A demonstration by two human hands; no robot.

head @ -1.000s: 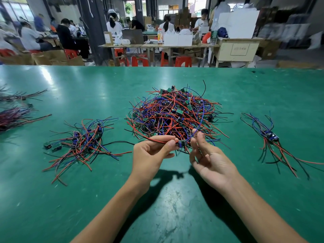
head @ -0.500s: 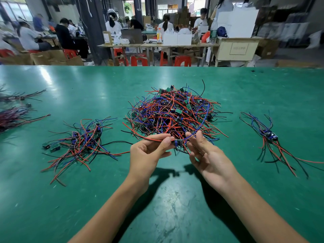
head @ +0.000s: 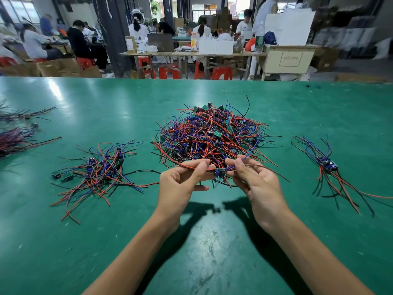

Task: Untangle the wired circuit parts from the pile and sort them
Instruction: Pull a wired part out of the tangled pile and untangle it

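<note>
Behind the green table point(head: 63, 241), seated workers point(head: 80, 39) fill a workshop.

Hardly anything here can be read. The pale cabinet point(head: 287, 60) at the back right has a framed panel point(head: 290, 58) on its front with a short line of characters, too small and faint to make out. The brown carton point(head: 130, 44) standing on the long workbench point(head: 191, 53) carries a white label, and the bottle point(head: 193, 45) further along has a coloured wrapper, but no letters come clear on either. The little green boards in the wire pile point(head: 209, 137) on the green table point(head: 212, 241) show no legible markings.
</note>
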